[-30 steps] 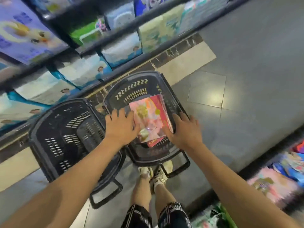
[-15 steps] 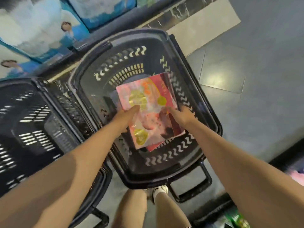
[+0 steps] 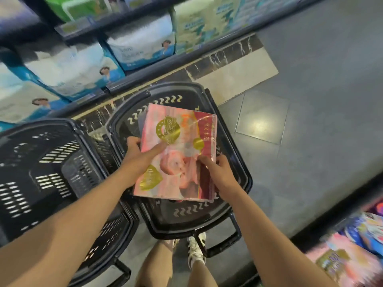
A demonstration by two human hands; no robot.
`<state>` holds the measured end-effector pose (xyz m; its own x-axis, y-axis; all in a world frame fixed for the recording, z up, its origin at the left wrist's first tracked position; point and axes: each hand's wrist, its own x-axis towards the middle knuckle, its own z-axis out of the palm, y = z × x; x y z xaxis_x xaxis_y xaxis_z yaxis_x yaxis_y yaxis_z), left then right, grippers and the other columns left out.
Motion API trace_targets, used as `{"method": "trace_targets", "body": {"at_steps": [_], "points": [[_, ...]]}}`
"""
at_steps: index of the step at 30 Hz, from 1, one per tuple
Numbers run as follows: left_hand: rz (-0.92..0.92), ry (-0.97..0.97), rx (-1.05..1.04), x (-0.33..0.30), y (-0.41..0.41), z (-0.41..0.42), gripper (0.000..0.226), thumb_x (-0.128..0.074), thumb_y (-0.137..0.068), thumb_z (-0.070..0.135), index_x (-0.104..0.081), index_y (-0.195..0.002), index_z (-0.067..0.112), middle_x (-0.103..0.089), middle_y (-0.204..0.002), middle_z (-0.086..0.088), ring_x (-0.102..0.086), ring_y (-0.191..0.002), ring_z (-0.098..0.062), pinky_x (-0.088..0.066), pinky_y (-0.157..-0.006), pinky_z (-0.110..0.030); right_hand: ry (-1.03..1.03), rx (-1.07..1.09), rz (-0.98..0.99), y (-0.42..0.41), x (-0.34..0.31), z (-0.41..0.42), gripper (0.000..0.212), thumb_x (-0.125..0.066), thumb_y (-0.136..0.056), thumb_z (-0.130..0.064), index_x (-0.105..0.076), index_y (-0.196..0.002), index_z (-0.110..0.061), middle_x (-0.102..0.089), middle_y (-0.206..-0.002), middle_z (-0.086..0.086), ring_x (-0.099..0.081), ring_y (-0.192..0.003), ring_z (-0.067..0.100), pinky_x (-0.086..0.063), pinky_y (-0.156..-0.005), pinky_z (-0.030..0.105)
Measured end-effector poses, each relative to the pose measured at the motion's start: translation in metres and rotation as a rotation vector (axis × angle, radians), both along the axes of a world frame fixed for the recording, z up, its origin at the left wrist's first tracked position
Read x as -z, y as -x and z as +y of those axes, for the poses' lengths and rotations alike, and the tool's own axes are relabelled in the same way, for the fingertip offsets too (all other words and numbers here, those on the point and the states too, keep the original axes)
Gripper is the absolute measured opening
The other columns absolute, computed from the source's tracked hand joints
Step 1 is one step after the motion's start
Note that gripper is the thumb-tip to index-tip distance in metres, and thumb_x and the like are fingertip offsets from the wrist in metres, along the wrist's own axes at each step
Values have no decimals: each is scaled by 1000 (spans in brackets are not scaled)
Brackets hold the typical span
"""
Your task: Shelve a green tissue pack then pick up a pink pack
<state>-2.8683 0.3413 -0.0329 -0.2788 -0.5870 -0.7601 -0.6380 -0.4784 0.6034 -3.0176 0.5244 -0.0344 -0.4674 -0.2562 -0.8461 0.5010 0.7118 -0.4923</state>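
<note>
A pink and red diaper pack (image 3: 178, 154) with gold badges is held over the right black shopping basket (image 3: 238, 191). My left hand (image 3: 138, 154) grips the pack's left edge, thumb on top and fingers underneath. My right hand (image 3: 217, 170) grips its lower right corner, fingers curled over the edge. The pack sits above the basket's rim and hides most of the basket's inside. A second black basket (image 3: 47, 168) stands to the left, touching the first.
Store shelves (image 3: 132, 15) along the top hold blue and white diaper packs (image 3: 68, 67) and green packs. More pink packs (image 3: 348, 262) lie on a low shelf at the bottom right. Grey tiled floor (image 3: 310, 121) spreads to the right. My legs and shoes (image 3: 194, 251) stand behind the basket.
The pack was low inside the right basket; both hands have since lifted it above the rim. The view has pulled back and tilted up, showing more shelf.
</note>
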Motion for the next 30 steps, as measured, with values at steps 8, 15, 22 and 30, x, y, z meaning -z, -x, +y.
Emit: {"method": "trace_targets", "body": {"at_steps": [8, 15, 22, 30], "points": [[39, 179, 214, -156, -15, -15, 69, -88, -74, 50, -45, -120, 21, -57, -112, 6, -57, -97, -7, -44, -72, -29, 21, -240, 102, 11, -155, 17, 88, -74, -68, -78, -46, -129, -22, -67, -115, 4, -72, -95, 21, -62, -82, 52], [82, 231, 525, -314, -32, -11, 50, -90, -73, 41, -52, -104, 32, -60, -107, 11, -58, -94, -6, -44, -73, -28, 215, -505, 416, 56, -319, 8, 127, -67, -48, -84, -28, -155, -28, -39, -152, 5, -42, -137, 22, -41, -108, 35], [187, 258, 726, -443, -54, -3, 68, -92, -48, 68, -61, -103, 44, -66, -121, -1, -61, -117, -23, -46, -105, -49, 555, -645, 53, 24, -415, 12, 64, -75, -83, -31, -51, -142, -25, -67, -135, -1, -63, -125, 18, -52, -104, 36], [165, 621, 424, -535, -116, 9, 55, -70, -73, 80, -64, -116, 44, -64, -124, 19, -60, -115, 0, -49, -93, -25, 814, -438, -12, -23, -461, 19, 57, -71, -80, -13, -56, -135, -12, -73, -120, 15, -72, -103, 31, -58, -82, 39]]}}
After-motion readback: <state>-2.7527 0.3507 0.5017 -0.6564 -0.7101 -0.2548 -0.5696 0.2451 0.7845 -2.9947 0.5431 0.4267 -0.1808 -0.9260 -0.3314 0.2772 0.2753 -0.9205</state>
